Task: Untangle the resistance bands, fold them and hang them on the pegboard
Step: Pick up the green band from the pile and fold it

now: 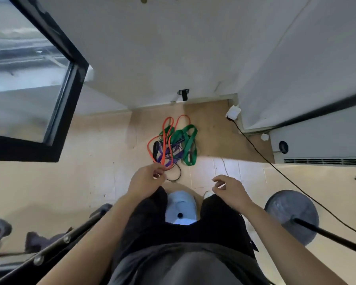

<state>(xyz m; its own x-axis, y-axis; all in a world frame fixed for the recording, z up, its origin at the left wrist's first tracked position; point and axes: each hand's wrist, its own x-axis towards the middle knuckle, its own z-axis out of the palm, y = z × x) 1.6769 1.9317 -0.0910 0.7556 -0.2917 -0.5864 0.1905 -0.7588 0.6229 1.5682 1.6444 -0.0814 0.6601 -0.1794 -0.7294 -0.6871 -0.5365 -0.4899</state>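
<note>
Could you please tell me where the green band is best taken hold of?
Probably its near loop end: there the green band juts out right of the tangle, clear of the rest, so come from the near right.

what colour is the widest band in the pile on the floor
Green band, clearest in the head view.

The bands [174, 138] are looking rubbery and matt, the floor tiles [49, 192] are showing smooth, and the near-left metal bar [51, 248] is glinting at its rivets.

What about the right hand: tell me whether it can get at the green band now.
Probably yes: the right hand hovers empty, and bare floor lies between it and the green band.
</note>
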